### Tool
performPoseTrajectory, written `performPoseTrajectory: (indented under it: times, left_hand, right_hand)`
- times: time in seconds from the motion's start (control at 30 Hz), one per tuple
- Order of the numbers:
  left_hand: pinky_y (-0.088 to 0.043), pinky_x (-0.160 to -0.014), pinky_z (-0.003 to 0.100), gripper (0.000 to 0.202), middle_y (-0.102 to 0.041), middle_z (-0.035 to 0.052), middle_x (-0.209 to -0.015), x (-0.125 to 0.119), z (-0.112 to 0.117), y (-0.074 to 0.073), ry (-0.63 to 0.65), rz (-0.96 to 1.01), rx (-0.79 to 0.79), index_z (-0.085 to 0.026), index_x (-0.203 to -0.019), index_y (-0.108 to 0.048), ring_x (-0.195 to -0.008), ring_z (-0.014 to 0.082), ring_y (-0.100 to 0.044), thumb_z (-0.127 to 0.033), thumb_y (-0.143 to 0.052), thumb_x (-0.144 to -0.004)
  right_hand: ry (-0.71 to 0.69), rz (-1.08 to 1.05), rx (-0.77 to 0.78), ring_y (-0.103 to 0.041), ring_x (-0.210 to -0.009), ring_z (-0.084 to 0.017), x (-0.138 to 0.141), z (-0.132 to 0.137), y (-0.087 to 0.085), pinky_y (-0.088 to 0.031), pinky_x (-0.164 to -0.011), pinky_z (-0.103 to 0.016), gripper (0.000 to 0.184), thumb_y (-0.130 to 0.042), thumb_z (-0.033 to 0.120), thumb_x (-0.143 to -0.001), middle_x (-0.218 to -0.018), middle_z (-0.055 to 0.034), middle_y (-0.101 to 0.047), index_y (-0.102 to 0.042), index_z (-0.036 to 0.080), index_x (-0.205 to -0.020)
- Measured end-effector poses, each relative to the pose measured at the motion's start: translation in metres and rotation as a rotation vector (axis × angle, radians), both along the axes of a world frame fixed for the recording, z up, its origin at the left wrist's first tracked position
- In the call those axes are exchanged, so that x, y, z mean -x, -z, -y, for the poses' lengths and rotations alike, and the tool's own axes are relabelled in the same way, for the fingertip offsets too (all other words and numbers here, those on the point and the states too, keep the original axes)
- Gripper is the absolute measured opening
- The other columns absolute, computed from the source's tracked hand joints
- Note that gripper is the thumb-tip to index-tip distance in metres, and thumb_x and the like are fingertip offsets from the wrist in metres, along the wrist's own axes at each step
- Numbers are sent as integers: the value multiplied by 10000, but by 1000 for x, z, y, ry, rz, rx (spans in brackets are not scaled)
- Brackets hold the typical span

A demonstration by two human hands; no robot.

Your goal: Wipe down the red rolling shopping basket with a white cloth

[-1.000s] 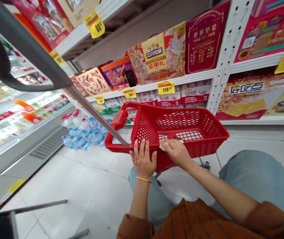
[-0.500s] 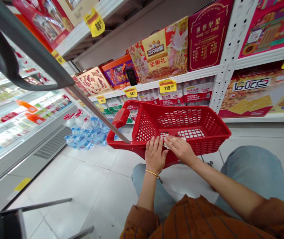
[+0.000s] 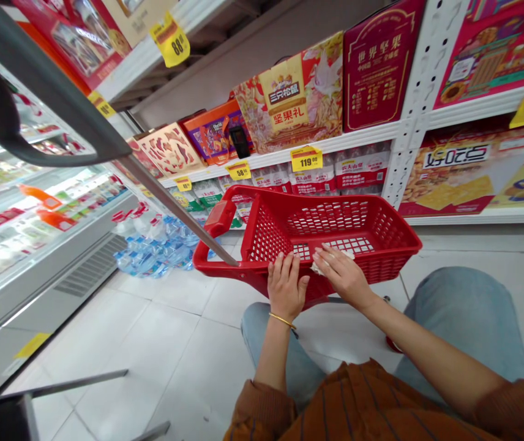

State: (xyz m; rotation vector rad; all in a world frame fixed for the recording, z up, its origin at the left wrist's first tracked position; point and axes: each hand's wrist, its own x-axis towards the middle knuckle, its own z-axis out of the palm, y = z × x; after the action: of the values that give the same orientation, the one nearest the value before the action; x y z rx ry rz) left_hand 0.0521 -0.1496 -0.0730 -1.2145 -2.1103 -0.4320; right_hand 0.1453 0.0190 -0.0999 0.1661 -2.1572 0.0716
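A red plastic shopping basket (image 3: 385,264) with perforated walls stands in front of my knees; no goods show inside it. My left hand (image 3: 286,288) lies on its near rim, fingers stretched over the edge, with a gold bangle at the wrist. Just right of it, my right hand (image 3: 342,277) presses a crumpled white wipe (image 3: 318,268) against the same rim; whether it is tissue or cloth I cannot tell. From the basket's left end a metal rod (image 3: 179,208) rises to a dark grey pull handle (image 3: 67,101) at upper left.
Shelves with boxed gifts (image 3: 292,98) and yellow price tags (image 3: 306,159) run behind the basket. Shrink-wrapped bottles (image 3: 363,166) fill the lowest level. Blue-tinted water bottles (image 3: 152,251) sit on the floor at left, beside a refrigerated display (image 3: 87,263). Metal legs (image 3: 78,381) jut in at lower left.
My right hand has slid right along the rim with the white wipe, widening the space between my hands. My left hand stays on the rim. The view has shifted slightly.
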Motion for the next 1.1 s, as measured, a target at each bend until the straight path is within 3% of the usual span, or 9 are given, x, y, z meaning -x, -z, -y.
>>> performPoseTrajectory:
  times: [0.1,0.3,0.77,0.9,1.1]
  left_hand:
    - [-148,-1195,399,498,-611,88,-1336,-1,0,1,7,3,-15,-157,-1326,-566,-1355,246,-417,-428,-315,-992]
    - [-151,-1200,402,468,-624,78,-1323,1,3,1,9,19,-17,-178,-1307,-585,-1346,232,-436,-392,-310,-996]
    - [-137,-1200,377,432,-657,60,-1274,-1,4,-1,17,70,-99,-177,-1256,-626,-1332,217,-446,-343,-326,-994]
    - [-142,-1199,406,449,-652,77,-1277,-3,4,0,14,81,-104,-168,-1263,-621,-1335,232,-441,-359,-317,-994]
    - [-138,-1199,405,458,-649,86,-1280,-4,7,0,22,98,-98,-169,-1280,-607,-1341,228,-433,-378,-315,-996]
  right_hand:
    - [13,6,13,-389,-1386,-294,11,13,-3,-432,-1072,-484,402,-461,141,-958,-1337,-149,-591,-513,137,-1356]
    - [46,34,33,-600,-1111,-235,21,18,-3,-508,-929,-390,400,-473,156,-955,-1215,-136,-665,-528,160,-1352]
    - [55,-6,63,-586,-1068,-227,-10,-15,9,-499,-924,-416,388,-507,115,-936,-1103,-120,-683,-549,176,-1316]
    - [58,-36,109,-566,-1146,-238,-7,-2,1,-468,-1003,-461,386,-514,109,-930,-1127,-108,-686,-560,185,-1306]
    - [20,-17,55,-478,-1309,-253,14,26,-8,-431,-1076,-446,385,-485,118,-938,-1286,-137,-628,-558,129,-1315]
